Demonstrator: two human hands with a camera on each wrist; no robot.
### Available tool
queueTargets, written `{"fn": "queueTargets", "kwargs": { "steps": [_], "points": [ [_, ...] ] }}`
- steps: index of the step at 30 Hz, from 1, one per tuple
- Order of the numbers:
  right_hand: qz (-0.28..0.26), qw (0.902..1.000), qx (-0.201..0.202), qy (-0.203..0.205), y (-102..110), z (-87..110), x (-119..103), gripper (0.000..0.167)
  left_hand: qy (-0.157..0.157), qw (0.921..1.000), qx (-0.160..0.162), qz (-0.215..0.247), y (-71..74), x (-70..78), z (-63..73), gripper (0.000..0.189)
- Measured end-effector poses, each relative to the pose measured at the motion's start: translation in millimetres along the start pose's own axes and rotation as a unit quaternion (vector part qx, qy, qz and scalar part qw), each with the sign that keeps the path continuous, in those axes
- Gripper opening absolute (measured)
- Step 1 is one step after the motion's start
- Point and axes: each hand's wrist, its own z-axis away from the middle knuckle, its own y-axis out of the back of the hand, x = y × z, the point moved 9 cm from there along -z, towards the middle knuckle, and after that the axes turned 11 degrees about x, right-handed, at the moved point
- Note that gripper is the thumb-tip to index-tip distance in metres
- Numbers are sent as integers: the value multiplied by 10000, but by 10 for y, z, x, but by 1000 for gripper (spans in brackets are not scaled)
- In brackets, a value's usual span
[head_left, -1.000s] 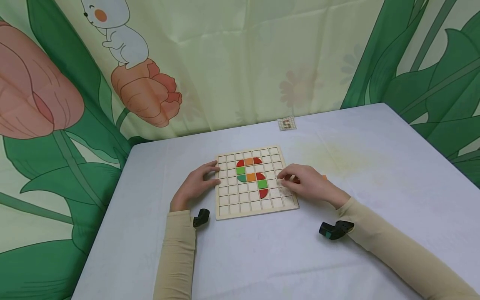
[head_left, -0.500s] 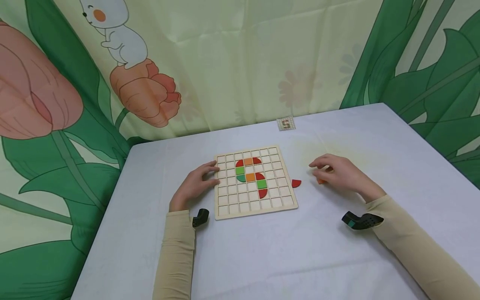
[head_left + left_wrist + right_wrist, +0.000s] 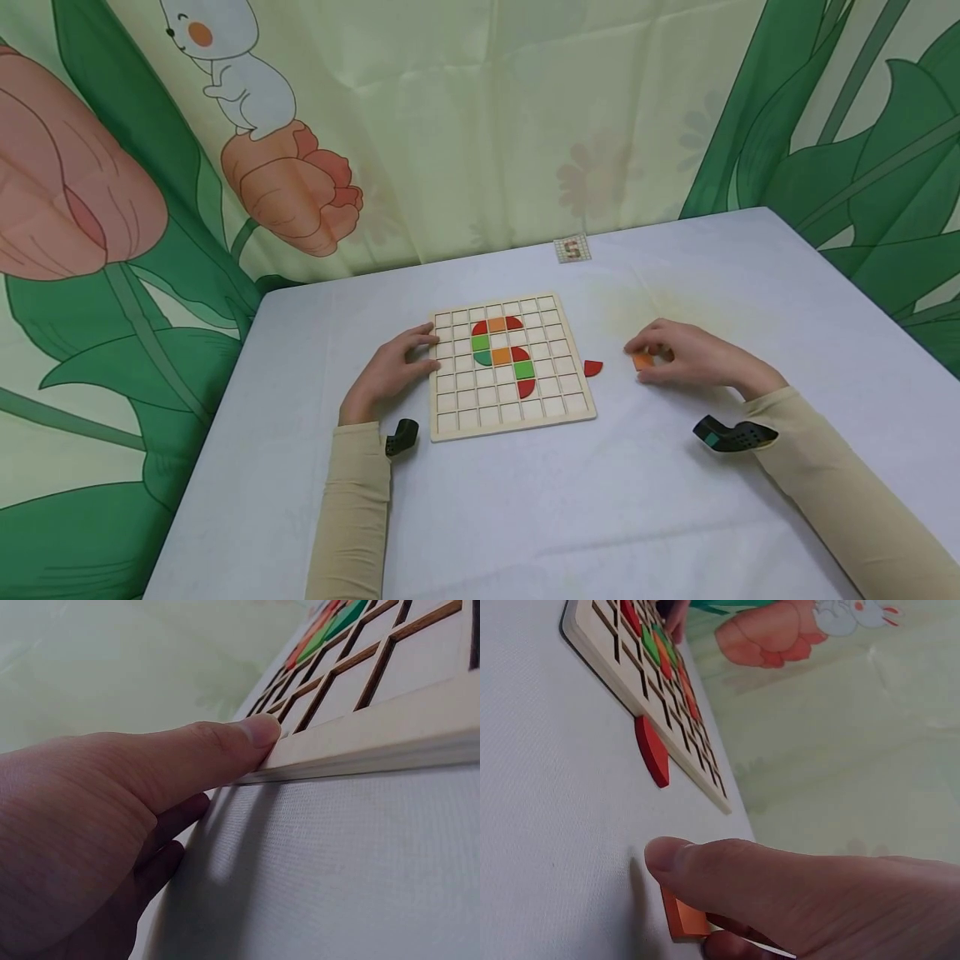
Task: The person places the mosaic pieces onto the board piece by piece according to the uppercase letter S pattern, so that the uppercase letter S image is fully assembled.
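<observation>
A wooden grid board (image 3: 465, 421) lies on the table, with red, orange and green tiles (image 3: 523, 369) set in its cells in an S-like shape. My left hand (image 3: 388, 371) rests at the board's left edge; in the left wrist view its thumb (image 3: 259, 731) touches the rim. Right of the board, my right hand (image 3: 686, 354) pinches an orange square tile (image 3: 642, 360) low over the cloth. The right wrist view shows this tile (image 3: 686, 919) partly hidden by the thumb. A red quarter-round tile (image 3: 593, 367) lies loose beside the board's right edge.
A small card (image 3: 573, 247) with an S pattern on a grid lies near the table's back edge. White cloth covers the table (image 3: 525, 517). Behind it hangs a printed curtain (image 3: 480, 125) with flowers and a rabbit.
My right hand has left the board's right edge, leaving the red quarter-round tile there, and moved right to the orange square tile, its fingers closing round it. My left hand stays put.
</observation>
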Motion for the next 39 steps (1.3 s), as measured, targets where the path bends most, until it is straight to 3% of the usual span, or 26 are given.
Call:
{"fn": "queueTargets", "kwargs": {
  "steps": [8,39],
  "points": [
    [109,9999,-100,69,-33,-1,-7,17,-16,10000,-25,-8,-2,-2,0,49],
    [141,9995,254,115,19,-18,-22,28,-21,10000,8,-5,-4,-17,-7,48]
  ]
}}
